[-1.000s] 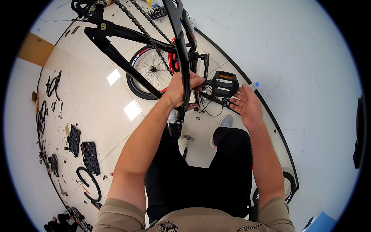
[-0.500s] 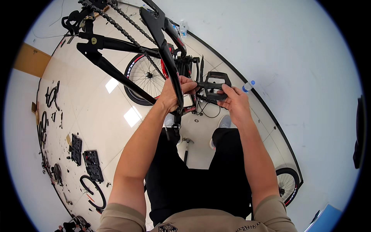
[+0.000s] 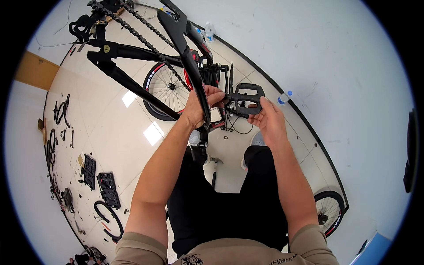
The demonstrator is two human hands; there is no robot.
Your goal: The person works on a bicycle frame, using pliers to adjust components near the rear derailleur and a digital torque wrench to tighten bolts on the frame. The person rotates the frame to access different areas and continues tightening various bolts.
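Observation:
My left hand (image 3: 198,106) wraps round a tube of the black bicycle frame (image 3: 132,88), its thumb and finger near the inner end of the black pedal's spindle (image 3: 229,97); whether they touch it is unclear. My right hand (image 3: 269,119) grips the outer edge of the pedal (image 3: 247,87), thumb on the near side and fingers curled beneath. A chain (image 3: 145,42) hangs along the frame. Behind the frame lies a spoked wheel (image 3: 154,79), with dark cables (image 3: 238,130) dangling below the pedal.
Two open tool cases (image 3: 107,187), loose parts and a tire (image 3: 117,221) lie left. A hammer (image 3: 214,172) is between my legs. A water bottle (image 3: 285,98) stands by the white wall (image 3: 353,88); another wheel (image 3: 329,214) is lower right. Co-workers' dark-clothed parts (image 3: 81,258) show lower left.
My right hand has moved from open beside the pedal to gripping it. The pedal has turned slightly, its reflector face no longer showing. The frame appears shifted a little left.

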